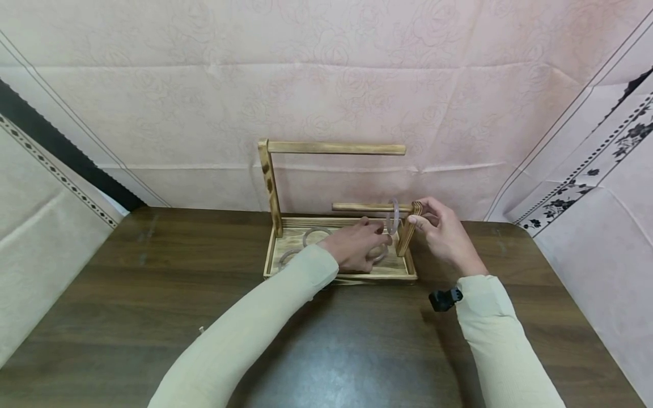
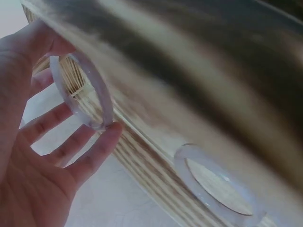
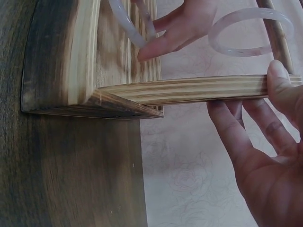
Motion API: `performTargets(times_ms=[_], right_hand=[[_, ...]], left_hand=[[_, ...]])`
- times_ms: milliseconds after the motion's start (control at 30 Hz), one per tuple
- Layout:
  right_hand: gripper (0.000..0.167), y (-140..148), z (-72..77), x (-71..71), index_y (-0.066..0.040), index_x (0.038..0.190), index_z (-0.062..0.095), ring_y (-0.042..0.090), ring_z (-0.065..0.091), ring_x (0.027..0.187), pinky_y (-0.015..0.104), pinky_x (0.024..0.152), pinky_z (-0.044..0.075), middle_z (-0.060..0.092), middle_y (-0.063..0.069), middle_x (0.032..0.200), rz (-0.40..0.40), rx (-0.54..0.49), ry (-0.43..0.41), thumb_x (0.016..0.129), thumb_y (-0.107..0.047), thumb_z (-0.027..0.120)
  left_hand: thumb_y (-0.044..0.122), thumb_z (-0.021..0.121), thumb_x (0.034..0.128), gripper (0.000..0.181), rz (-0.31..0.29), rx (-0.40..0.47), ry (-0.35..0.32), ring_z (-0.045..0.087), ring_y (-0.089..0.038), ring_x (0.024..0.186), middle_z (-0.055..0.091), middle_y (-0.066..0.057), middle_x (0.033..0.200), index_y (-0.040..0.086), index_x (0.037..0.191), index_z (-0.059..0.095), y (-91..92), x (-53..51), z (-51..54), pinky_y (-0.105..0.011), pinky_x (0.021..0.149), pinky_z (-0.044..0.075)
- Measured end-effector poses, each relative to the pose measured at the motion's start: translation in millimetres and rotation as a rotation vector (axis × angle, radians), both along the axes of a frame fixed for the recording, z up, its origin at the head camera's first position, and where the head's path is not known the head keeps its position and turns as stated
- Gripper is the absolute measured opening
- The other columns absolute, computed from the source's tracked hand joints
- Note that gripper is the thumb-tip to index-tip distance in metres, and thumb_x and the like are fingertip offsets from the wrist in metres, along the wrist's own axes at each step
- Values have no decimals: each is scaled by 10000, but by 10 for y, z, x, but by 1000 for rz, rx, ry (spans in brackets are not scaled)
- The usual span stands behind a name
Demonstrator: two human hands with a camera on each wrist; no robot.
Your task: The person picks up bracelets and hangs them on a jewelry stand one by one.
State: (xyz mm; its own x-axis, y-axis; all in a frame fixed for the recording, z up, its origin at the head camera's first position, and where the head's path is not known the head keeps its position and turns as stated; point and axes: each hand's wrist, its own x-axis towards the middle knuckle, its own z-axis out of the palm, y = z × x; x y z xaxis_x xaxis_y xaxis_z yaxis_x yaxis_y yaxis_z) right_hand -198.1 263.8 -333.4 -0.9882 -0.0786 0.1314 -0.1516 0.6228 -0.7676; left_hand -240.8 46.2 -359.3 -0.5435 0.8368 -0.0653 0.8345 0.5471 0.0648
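Note:
My left hand is over the wooden tray, pinching a pale translucent bangle between thumb and fingers. A second bangle hangs around the lower wooden rod. With thumb on one side and fingers on the other, my right hand grips the top of the short right-hand post, where that rod joins it. Two more bangles lie in the tray: one toward the back, the other at the front left, partly hidden by the tray's front wall and my sleeve.
From the tray's left end rises a taller post bearing a long upper rod. The stand is on a dark wooden table, close to the cloth-covered wall behind it. A black wrist camera sits at my right cuff.

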Motion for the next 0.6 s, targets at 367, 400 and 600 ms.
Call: performTargets(times_ms=[367,400,600], right_hand=[[264,-8,2,5,-27,1254,542,386,589,1311,474,976,536,641,187,1262,-6,-5,-7,1055,-199,556],[263,-8,2,5,-25,1254,541,384,590,1310,478,976,536,641,188,1261,-6,-7,-8,1055,-196,556],[257,-15,0,11,-15,1246,544,361,602,1286,446,957,549,645,189,1244,-1,-22,2,1050,-180,564]], left_hand=[[237,795,807,592,-7,65,39,552,-278,1314,504,-71,1495,230,1365,597,-138,41,-14,-456,1118,495],[231,792,807,598,-2,69,40,537,-298,1335,499,-78,1503,226,1371,592,-150,51,-6,-464,1109,503],[207,771,799,693,83,92,22,468,-369,1387,440,-72,1557,267,1448,534,-223,115,53,-467,981,580]])
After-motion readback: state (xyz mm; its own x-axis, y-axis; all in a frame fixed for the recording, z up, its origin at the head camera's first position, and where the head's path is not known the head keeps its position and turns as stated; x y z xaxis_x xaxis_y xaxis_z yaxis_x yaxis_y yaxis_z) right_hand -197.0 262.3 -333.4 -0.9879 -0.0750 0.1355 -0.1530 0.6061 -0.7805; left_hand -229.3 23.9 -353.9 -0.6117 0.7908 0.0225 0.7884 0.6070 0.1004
